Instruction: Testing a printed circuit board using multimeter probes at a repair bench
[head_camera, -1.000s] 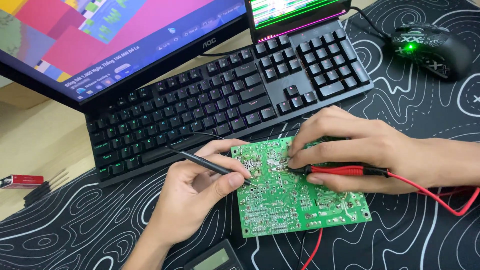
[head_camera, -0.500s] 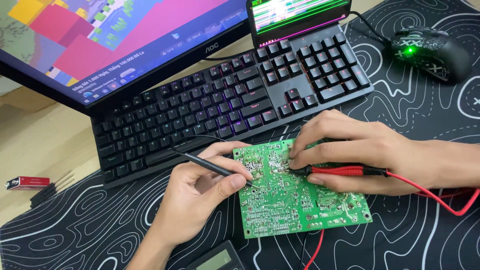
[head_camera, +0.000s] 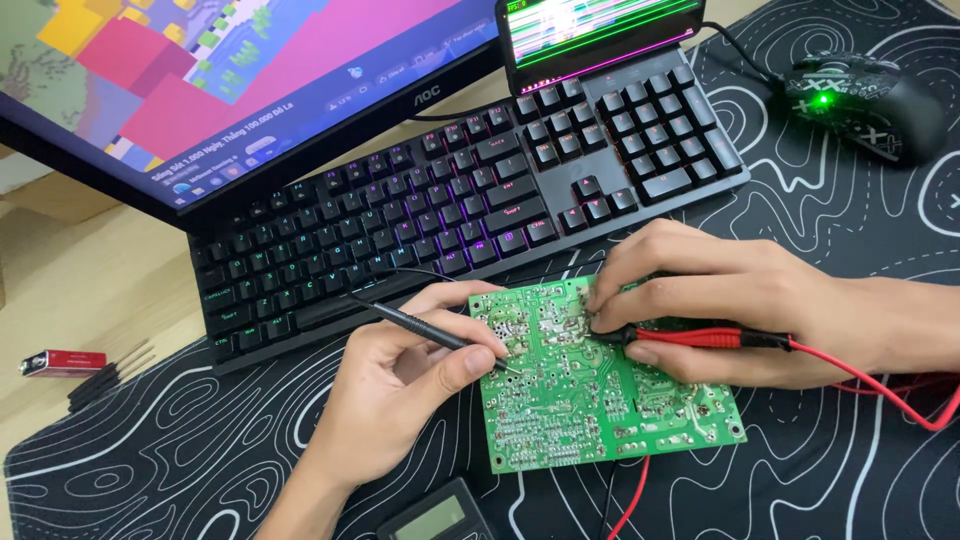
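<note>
A green circuit board (head_camera: 590, 400) lies solder side up on a black desk mat (head_camera: 180, 450) with white wavy lines. My left hand (head_camera: 400, 390) pinches a black probe (head_camera: 420, 328) like a pen, its tip touching the board's left part. My right hand (head_camera: 720, 305) holds a red probe (head_camera: 700, 337) flat against the board's upper middle, fingers resting on the board's top edge. A red lead (head_camera: 880, 395) trails off to the right.
A black backlit keyboard (head_camera: 450, 210) sits just beyond the board, with a monitor (head_camera: 200, 90) behind it and a small screen (head_camera: 600, 35) at the top. A black mouse (head_camera: 860, 100) is top right. A meter's corner (head_camera: 435, 518) shows at the bottom edge. A red battery (head_camera: 62, 362) lies left.
Both hands and probes stay on the board at almost the same spots. The view has shifted slightly.
</note>
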